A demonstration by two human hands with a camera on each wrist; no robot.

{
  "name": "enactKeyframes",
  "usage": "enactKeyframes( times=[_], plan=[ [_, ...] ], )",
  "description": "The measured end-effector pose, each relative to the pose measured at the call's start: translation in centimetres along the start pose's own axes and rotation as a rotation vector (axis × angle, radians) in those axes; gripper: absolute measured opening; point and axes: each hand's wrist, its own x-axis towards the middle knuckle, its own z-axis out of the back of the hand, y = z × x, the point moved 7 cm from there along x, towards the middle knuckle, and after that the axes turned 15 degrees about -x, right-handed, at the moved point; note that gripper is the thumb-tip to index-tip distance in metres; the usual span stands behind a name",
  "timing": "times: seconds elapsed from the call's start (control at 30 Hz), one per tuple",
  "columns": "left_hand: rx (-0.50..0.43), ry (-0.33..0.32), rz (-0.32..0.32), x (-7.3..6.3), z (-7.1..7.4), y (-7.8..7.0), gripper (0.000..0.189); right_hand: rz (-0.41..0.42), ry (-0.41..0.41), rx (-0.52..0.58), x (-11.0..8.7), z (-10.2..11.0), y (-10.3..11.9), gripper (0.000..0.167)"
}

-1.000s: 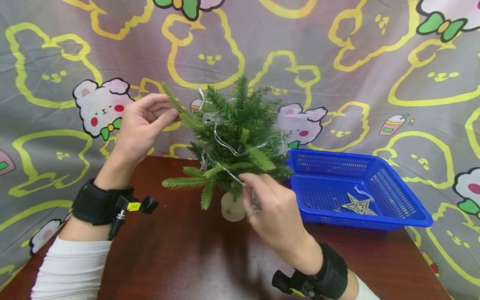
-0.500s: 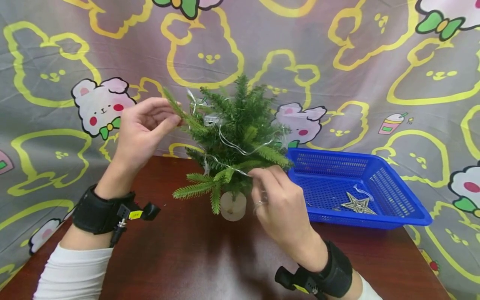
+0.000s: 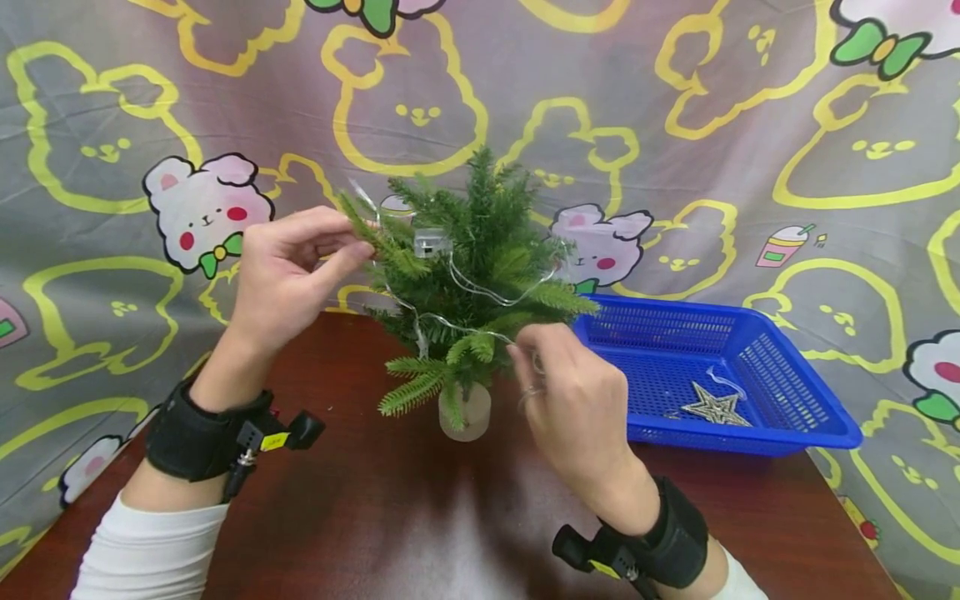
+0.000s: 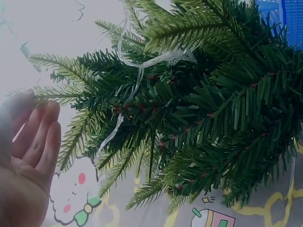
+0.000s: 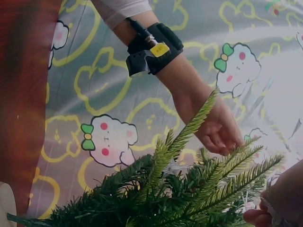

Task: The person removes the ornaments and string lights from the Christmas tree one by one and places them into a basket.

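A small artificial Christmas tree (image 3: 487, 225) stands upright on a pale round base (image 3: 474, 423). My left hand (image 3: 288, 279) is at the tree's left side, its thumb and fingers pinching the tip of a light green branch (image 4: 61, 94). A clear string-light wire (image 3: 491, 293) winds across the front of the branches, and a small clear box (image 3: 431, 242) sits among them at upper left. My right hand (image 3: 573, 392), low on the tree's right, pinches the wire with curled fingers. Part of the wire shows looped at those fingers; the rest inside the fist is hidden.
To the right, a blue plastic basket (image 3: 750, 443) stands on the dark red-brown table (image 3: 360, 500). A glittery star ornament (image 3: 716, 406) with a thin cord lies in it. A grey cartoon-print cloth (image 3: 247, 75) hangs behind the table.
My right hand has moved right and slightly up, drawing the wire across the lower front branches. The tree's branches have swung rightward. My left hand has shifted slightly right and down, still at its branch.
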Motion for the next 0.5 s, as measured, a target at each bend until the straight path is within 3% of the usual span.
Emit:
enactKeyframes(
  times=[0.3,0.5],
  plan=[
    [0.121,0.062,-0.080,-0.2,-1.4,-1.7,0.008,-0.041,-0.102,-0.046,0.5,1.1,-0.1,0.028],
    [0.155,0.071,-0.111,-0.4,-2.1,-2.4,0.009,-0.040,-0.155,-0.052,0.5,2.0,0.0,0.036]
  ],
)
